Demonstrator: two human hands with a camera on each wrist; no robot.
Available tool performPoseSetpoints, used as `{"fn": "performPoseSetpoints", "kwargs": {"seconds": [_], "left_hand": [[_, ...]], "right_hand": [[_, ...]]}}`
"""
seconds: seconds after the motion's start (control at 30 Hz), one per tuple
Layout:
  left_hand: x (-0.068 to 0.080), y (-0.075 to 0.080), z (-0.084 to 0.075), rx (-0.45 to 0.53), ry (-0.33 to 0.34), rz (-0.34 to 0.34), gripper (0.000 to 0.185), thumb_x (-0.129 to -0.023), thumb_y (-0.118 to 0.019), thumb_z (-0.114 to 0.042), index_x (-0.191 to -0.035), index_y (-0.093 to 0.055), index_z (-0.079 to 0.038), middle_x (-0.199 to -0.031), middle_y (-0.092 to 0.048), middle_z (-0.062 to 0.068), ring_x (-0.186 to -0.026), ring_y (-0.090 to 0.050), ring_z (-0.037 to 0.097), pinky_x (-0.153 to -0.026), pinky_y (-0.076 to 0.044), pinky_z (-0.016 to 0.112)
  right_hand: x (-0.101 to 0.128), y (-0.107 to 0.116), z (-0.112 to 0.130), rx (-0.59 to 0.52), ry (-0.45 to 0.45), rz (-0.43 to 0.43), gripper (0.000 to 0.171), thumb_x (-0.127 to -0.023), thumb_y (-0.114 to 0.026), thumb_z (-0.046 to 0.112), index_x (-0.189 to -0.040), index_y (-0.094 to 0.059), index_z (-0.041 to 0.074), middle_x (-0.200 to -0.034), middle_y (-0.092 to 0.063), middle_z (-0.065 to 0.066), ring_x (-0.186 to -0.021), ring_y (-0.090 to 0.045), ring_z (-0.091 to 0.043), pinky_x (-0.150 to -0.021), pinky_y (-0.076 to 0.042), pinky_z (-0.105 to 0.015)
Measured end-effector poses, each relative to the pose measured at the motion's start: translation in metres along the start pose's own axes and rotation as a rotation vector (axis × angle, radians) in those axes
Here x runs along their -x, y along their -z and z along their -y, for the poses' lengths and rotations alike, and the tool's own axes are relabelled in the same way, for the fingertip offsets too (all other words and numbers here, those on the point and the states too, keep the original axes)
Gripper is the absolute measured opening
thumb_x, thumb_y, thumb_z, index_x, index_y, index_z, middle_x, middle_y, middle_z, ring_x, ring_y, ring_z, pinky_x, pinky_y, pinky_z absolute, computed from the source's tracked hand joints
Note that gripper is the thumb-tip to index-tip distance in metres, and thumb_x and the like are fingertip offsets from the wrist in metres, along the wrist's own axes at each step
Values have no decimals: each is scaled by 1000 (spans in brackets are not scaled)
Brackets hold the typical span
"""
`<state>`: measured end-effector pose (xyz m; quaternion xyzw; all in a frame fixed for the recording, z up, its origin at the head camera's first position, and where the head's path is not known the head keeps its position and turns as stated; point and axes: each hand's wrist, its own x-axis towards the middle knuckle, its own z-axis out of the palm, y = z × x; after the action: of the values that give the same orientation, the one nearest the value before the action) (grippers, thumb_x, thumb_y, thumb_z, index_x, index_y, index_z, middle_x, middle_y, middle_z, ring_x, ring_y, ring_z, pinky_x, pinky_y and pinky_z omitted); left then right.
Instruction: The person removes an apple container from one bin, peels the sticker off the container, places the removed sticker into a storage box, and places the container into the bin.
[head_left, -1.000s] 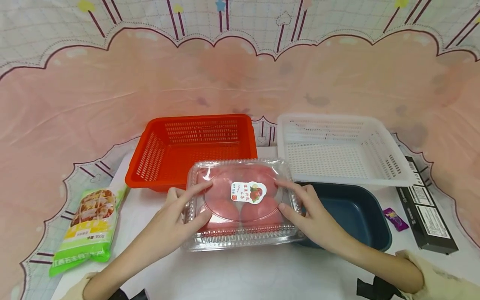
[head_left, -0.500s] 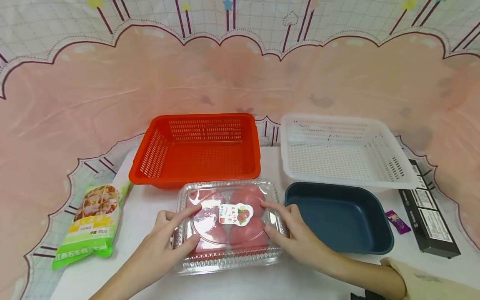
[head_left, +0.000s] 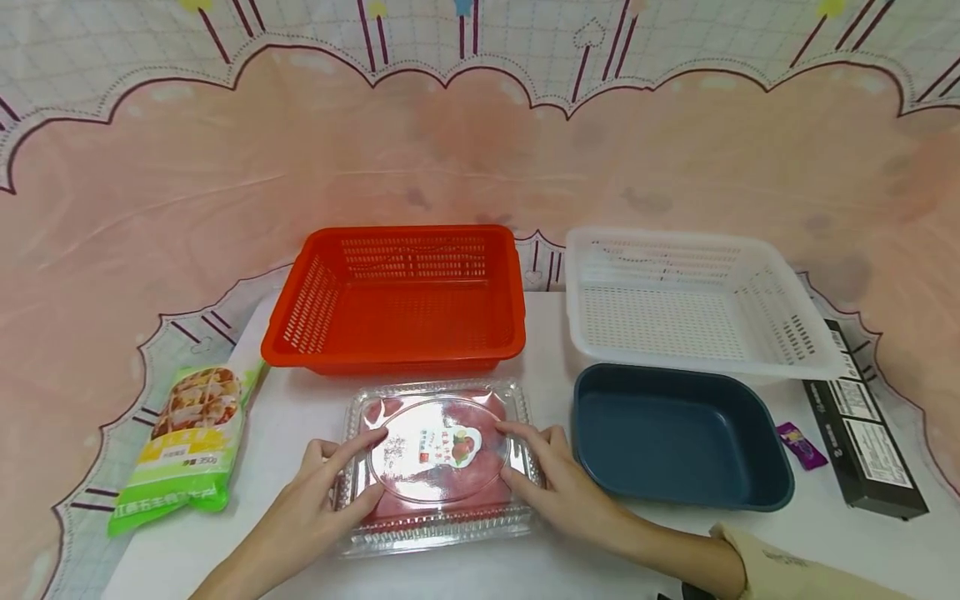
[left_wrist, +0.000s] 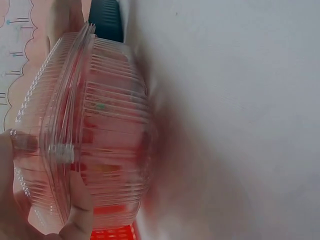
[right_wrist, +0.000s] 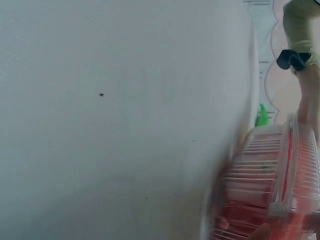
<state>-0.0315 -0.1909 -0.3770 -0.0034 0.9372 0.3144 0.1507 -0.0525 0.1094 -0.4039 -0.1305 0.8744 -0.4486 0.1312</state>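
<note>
- Clear plastic box (head_left: 431, 521) of red round items sits over the near-middle of the table (head_left: 750, 554), just in front of the red basket; can't tell if its base touches down.
- Left hand (head_left: 315, 496) clamped on the box's left end, fingers on lid and side.
- Right hand (head_left: 558, 487) clamped on the right end, thumb and a finger across the lid.
- Red basket (head_left: 397, 367) right behind the box, blocks straight back.
- Dark blue tray (head_left: 682, 442) right of the right hand, near it; right forearm passes close along its near side.
- White basket (head_left: 705, 362) behind the tray, very close; its corner hides part of the black carton (head_left: 873, 450).
- Small purple packet (head_left: 802, 446) lies between tray and carton.
- Green-and-yellow bag (head_left: 183, 446) at far left, top end by the red basket's corner, well apart from the box.
- Patterned cloth (head_left: 480, 142) hangs behind everything.
</note>
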Motion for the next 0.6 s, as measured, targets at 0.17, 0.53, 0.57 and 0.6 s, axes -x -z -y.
{"fn": "performPoseSetpoints", "kwargs": {"seconds": [0.17, 0.53, 0.57, 0.6], "left_hand": [[-3, -1, 10, -3, -5, 36, 66, -85, -66, -54, -143, -36, -49, -100, -36, 7, -73, -43, 14, -55, -34, 24], [-21, 13, 20, -51, -208, -90, 84, -82, -68, -56, -151, -26, -32, -138, -43, 12, -107, -58, 26, -76, -56, 45], [-25, 11, 22, -18, -239, -108, 80, -84, -68, -52, -150, -30, -28, -140, -42, 11, -112, -55, 28, -83, -55, 50], [-29, 9, 23, 17, -268, -125, 76, -86, -69, -48, -149, -33, -24, -142, -42, 10, -117, -53, 30, -89, -53, 54]], "right_hand": [[-5, -1, -2, 61, -16, 40, 50, -92, -61, 44, -139, -44, 42, -97, -40, -6, -71, -41, -13, -54, -33, -22], [-18, 9, 9, 450, 345, -85, 53, -87, -68, 37, -137, -53, 32, -152, -33, -13, -137, -36, -32, -98, -45, -60], [-22, 10, 12, 451, 408, -85, 53, -86, -70, 35, -137, -53, 31, -150, -36, -11, -136, -36, -28, -100, -45, -56], [-26, 10, 14, 432, 461, -75, 54, -86, -71, 33, -137, -54, 29, -147, -40, -8, -136, -36, -25, -100, -47, -51]]}}
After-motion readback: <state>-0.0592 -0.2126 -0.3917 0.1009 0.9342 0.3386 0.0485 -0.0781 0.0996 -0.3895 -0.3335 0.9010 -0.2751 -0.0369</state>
